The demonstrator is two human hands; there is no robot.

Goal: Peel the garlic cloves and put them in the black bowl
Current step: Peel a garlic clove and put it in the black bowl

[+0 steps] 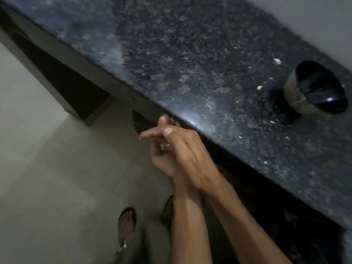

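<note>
I stand at a dark stone counter (190,60) with brown and grey speckles. It runs across the picture at a slant. Behind it is a plain pale wall (314,20). Under the counter it is dark. The floor (47,168) has big pale tiles. I can see my foot (126,223) in a sandal down there.

The black bowl (316,88) sits on the counter, far to the right, close to the wall. It looks tipped toward me in this wide view. Its inside is shiny and dark. I cannot tell if there is any garlic in it.

Little white bits of garlic skin (277,61) lie on the counter around the bowl. One bigger bit is just beside the bowl, and one small pale piece (259,87) lies near it on the other side. More tiny flakes are scattered along the stone.

My two hands are together in front of the counter edge, not over it, well apart from the bowl. My right hand (190,157) lies over my left hand (163,159). My fingers are bunched close, and they seem to pinch something small and pale (165,146) between them. It may be a garlic clove, but it is too blurry to be sure.
</note>
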